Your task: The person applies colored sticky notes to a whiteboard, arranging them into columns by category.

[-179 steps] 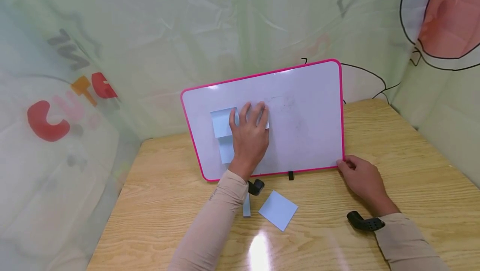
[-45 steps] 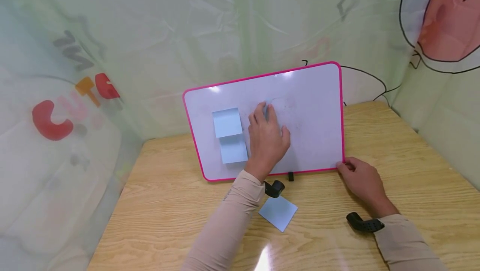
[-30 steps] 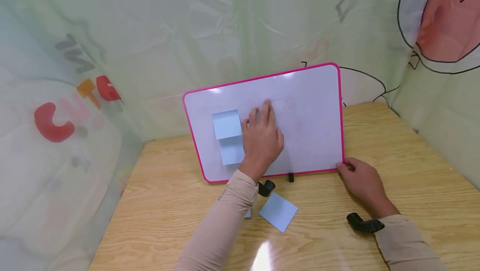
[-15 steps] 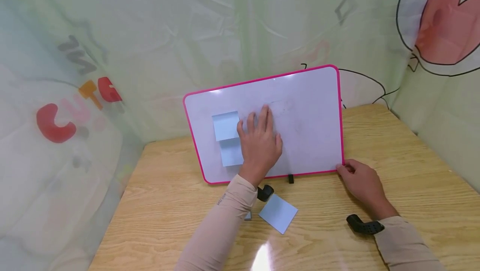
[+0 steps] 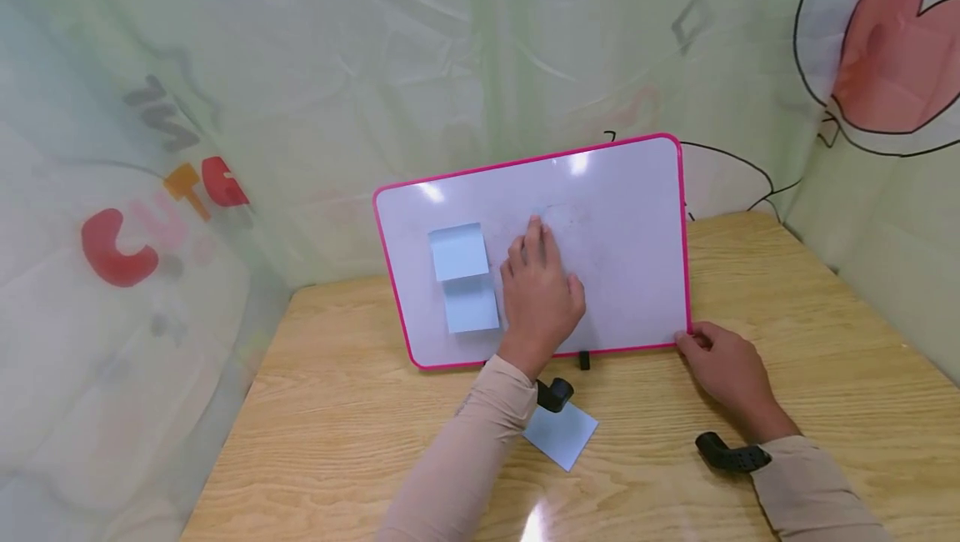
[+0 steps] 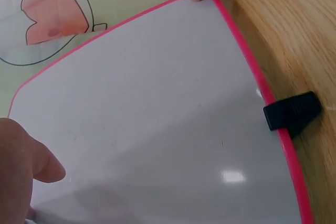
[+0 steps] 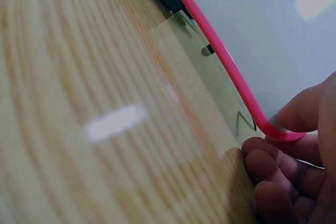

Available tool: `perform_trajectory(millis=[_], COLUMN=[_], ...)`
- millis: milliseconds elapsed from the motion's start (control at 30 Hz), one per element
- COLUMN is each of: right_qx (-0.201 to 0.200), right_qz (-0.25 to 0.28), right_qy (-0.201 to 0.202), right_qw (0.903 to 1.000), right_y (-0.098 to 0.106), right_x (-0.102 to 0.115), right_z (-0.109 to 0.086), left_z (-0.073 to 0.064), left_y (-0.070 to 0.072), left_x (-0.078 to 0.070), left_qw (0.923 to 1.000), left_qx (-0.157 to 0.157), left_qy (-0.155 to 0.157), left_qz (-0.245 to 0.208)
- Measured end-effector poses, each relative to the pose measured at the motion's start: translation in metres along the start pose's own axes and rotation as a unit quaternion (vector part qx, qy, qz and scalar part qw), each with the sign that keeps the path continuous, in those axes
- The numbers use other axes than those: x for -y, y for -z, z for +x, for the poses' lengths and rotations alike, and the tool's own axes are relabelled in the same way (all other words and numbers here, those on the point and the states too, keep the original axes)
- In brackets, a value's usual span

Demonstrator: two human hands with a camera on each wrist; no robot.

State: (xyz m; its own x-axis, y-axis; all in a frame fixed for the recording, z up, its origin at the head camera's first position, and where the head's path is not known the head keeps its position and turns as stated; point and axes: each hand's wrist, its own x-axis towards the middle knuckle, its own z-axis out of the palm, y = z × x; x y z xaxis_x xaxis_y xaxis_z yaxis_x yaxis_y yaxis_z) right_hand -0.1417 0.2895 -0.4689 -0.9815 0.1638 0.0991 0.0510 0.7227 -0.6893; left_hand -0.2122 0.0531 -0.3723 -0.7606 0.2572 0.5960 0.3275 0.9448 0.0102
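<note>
A whiteboard [image 5: 630, 258] with a pink frame leans upright on the table. Two light-blue sticky notes, an upper one [image 5: 459, 252] and a lower one [image 5: 471, 305], stick to its left part, slightly overlapping. My left hand [image 5: 542, 296] is against the board to the right of these notes, fingers extended upward and thumb out to the side. What lies beneath its fingers is hidden, though a pale sliver shows at the bottom left of the left wrist view. With thumb and fingers, my right hand [image 5: 731, 367] pinches the board's lower right corner, also seen in the right wrist view.
A loose blue sticky note [image 5: 564, 435] lies on the wooden table [image 5: 322, 442], partly covered by the left wrist's black camera mount [image 5: 557, 394]. A black foot [image 5: 584, 360] supports the board's lower edge. Behind hangs a printed curtain [image 5: 337, 92].
From six seconds ago, my left hand has moved right, uncovering more of the two notes. Lately it shifts left, then back right, and now covers the small pad on the table. The right hand keeps its grip.
</note>
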Motion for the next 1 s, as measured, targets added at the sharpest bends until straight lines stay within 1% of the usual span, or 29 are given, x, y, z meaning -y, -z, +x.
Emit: perform_trajectory(millis=[133,267,433,633,800,1000], right_qx=[-0.003,-0.004,-0.005,0.003,0.005,-0.004], right_qz=[-0.001,0.0,-0.004,0.0,-0.001,-0.003], right_qy=[0.005,0.011,0.014,0.007,0.013,0.019], right_qw=[1.0,0.9999,0.9999,1.0,0.9999,0.9998], right_y=[-0.001,-0.001,-0.002,0.0,0.0,0.0], right_x=[-0.002,-0.004,-0.005,-0.005,-0.004,-0.003], right_z=[0.0,0.001,0.002,0.002,0.0,0.001], left_z=[0.002,0.002,0.002,0.005,0.012,0.018], left_y=[-0.001,-0.003,-0.004,-0.003,-0.001,0.006], left_x=[-0.004,-0.005,-0.006,-0.006,0.0,0.011], left_qw=[0.9999,0.9998,0.9997,0.9997,0.9995,0.9991], left_qx=[0.012,0.015,0.009,-0.007,-0.029,-0.028], left_qy=[0.008,0.014,0.019,0.02,0.014,-0.007], left_qz=[-0.002,0.007,0.009,-0.008,0.01,0.032])
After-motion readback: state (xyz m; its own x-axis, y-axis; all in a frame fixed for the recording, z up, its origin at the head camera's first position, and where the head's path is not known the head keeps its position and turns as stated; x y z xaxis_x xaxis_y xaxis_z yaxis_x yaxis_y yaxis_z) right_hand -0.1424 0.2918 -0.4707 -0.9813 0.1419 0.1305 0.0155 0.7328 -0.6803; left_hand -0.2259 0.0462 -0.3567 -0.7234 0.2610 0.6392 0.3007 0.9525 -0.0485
